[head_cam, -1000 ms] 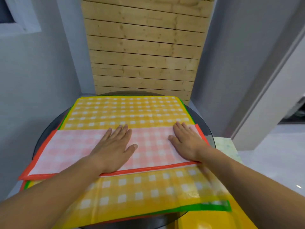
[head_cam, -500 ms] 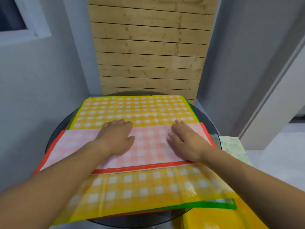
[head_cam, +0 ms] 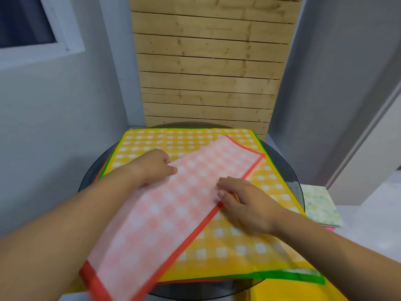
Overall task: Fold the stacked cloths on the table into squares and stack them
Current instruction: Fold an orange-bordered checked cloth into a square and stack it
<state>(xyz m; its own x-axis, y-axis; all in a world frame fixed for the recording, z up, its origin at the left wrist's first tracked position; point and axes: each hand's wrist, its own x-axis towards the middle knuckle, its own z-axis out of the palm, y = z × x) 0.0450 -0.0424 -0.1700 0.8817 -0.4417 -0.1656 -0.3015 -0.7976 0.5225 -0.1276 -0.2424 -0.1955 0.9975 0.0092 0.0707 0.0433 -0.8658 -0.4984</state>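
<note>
Nearest, the orange-edged pink check cloth, already a long folded strip, lies askew on the yellow check cloth that tops the unfolded stack on the round glass tabletop. The left hand curls its grip on the strip's left edge; the right hand pinches its orange hem. I judge this is mid-fold: next, one end must meet the other to make a square.

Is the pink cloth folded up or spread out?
Folded, into a long strip: the pink cloth shows an orange border along one long side only, lying slantwise over the spread yellow cloth.
</note>
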